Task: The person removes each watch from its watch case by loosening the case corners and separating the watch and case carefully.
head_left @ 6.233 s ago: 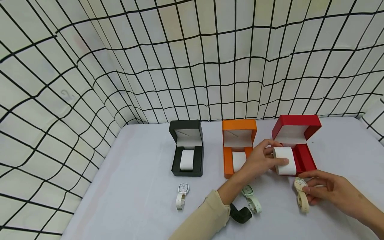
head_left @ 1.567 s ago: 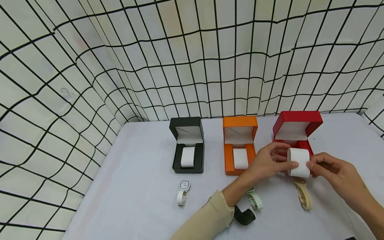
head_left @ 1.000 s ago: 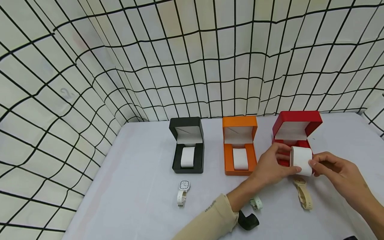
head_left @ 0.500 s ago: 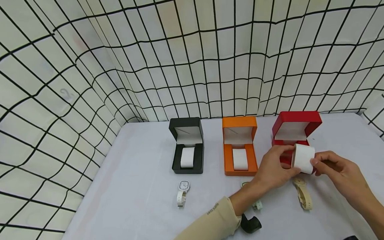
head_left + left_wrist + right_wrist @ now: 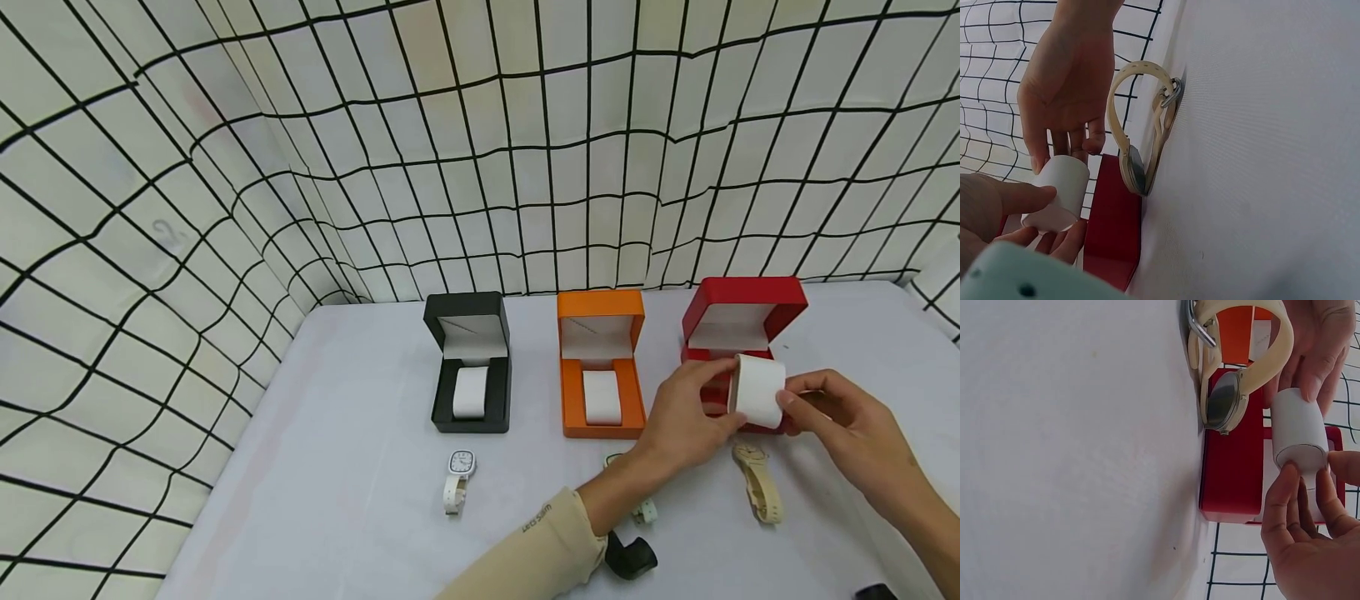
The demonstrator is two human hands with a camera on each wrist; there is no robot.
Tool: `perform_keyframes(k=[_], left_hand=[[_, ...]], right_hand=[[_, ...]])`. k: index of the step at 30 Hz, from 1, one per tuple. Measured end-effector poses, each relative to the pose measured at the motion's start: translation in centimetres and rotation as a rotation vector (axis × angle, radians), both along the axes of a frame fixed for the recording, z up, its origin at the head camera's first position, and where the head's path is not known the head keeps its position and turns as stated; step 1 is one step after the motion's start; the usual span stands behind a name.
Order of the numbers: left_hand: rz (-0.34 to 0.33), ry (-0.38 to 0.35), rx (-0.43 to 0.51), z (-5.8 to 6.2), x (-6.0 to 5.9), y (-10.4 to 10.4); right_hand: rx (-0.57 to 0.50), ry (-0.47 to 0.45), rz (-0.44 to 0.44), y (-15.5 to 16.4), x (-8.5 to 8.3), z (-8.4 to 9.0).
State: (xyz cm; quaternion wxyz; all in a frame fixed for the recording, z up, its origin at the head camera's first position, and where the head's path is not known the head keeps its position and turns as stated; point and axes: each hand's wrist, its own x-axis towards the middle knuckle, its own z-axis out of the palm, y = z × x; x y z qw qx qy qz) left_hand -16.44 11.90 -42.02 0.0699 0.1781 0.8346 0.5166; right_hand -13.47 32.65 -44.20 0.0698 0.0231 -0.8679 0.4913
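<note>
In the head view a white watch cushion (image 5: 759, 392) is held between both hands, in front of the open red watch box (image 5: 746, 300). My left hand (image 5: 686, 417) grips its left end, thumb below and fingers above. At the other end my right hand (image 5: 847, 429) pinches the edge with thumb and fingertips, also seen with the cushion (image 5: 1299, 422) in the right wrist view. Below the hands a cream watch (image 5: 759, 483) lies on the table. A pale green watch (image 5: 645, 510) is partly hidden under my left forearm.
An orange watch box (image 5: 572, 400) and a black watch box (image 5: 444, 396) stand open, each with a white cushion inside. A white watch (image 5: 457, 482) lies before the black box. Near the sleeve sits a black curved piece (image 5: 632, 557). Black-gridded netting (image 5: 525, 167) rises behind.
Earlier my right hand touched the cream watch; it has since come up to the cushion's right end. The cushion has moved right with my left hand, and lately tilted and rose slightly.
</note>
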Motion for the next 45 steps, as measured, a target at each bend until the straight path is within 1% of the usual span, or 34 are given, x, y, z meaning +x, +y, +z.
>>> perform_keyframes(k=[7,11,16,20,26,35,38,45], left_hand=[[0.011,-0.017,0.02,-0.1,-0.2,0.1],[0.021,-0.012,-0.002,-0.1,-0.3,0.1],[0.028,-0.021,-0.007,0.0,-0.4,0.1],[0.041,-0.029,-0.009,0.0,-0.5,0.2],[0.043,-0.039,0.016,-0.1,-0.7,0.4],[0.048,-0.048,0.013,-0.2,-1.0,0.4],[0.046,-0.037,0.004,-0.3,-1.1,0.4],[0.041,-0.038,-0.009,-0.5,-1.5,0.4]], right_hand=[[0.087,0.011,-0.029,-0.3,-0.1,0.0],[0.116,0.029,-0.034,-0.4,0.0,0.2],[0.134,0.025,-0.019,-0.4,0.0,0.2],[0.129,0.04,-0.001,-0.3,-0.2,0.0],[0.128,0.053,0.005,-0.2,-0.3,0.0],[0.171,0.041,-0.009,-0.5,-0.5,0.2],[0.183,0.039,-0.006,-0.4,-0.6,0.1],[0.21,0.012,0.005,-0.4,-0.8,-0.1]])
